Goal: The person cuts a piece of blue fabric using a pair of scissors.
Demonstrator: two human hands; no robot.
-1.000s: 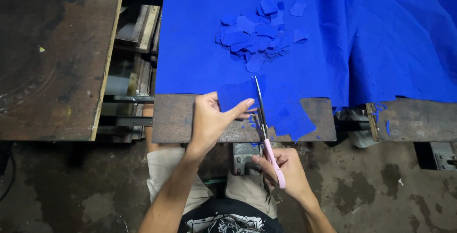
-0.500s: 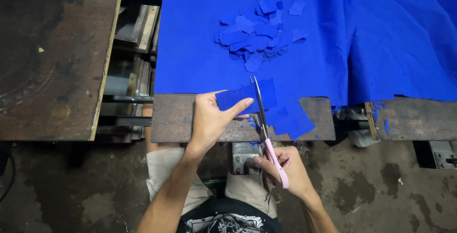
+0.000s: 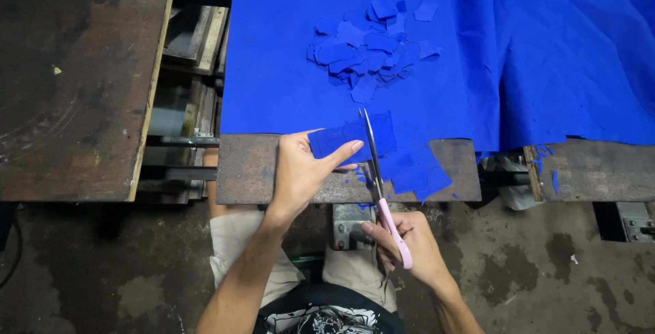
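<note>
My left hand point(image 3: 300, 170) pinches a strip of blue cloth point(image 3: 344, 139) between thumb and fingers, just above the near edge of a metal table point(image 3: 249, 170). My right hand point(image 3: 406, 242) grips pink-handled scissors point(image 3: 377, 177), whose blades point away from me and run through the strip at its right part. The cloth to the right of the blades point(image 3: 413, 167) lies loose on the table edge. Beyond it, a pile of small blue cut pieces point(image 3: 372, 44) rests on a large blue sheet point(image 3: 293, 54).
More blue cloth point(image 3: 573, 61) drapes over the right side of the table. A dark wooden board point(image 3: 75, 81) lies to the left, with a gap of metal rails point(image 3: 184, 102) between it and the table. Stained concrete floor point(image 3: 546, 266) lies below.
My left hand has lifted the blue strip clear of the sheet and drawn it toward me. The scissors have cut further along it. My right hand has hardly shifted.
</note>
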